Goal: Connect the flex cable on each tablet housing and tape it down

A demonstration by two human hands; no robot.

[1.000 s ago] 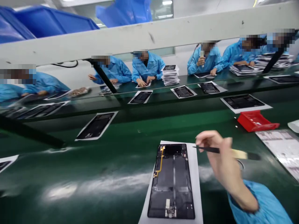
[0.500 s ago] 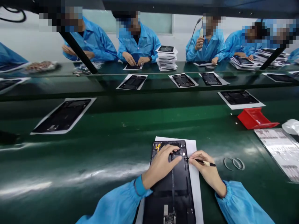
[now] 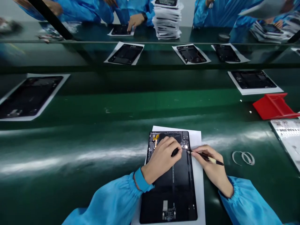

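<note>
An opened tablet with its inner parts showing lies on a white sheet in front of me. My left hand rests over its upper part, thumb and index finger closed together; whatever is between them is hidden. At the tablet's upper right edge, my right hand grips slim dark tweezers with a pale section. Their tips touch or hover just over that edge; I cannot tell which. An orange flex cable shows at the tablet's top left.
Thin pale rings lie to the right, below a red bin and a clear-covered tray. Other opened tablets sit on sheets across the green bench. Co-workers in blue sleeves work opposite, beside a tall stack.
The view has tilted downward. My left hand's fingers have gone from spread to pinched above the tablet. My right hand keeps the tweezers by the same edge.
</note>
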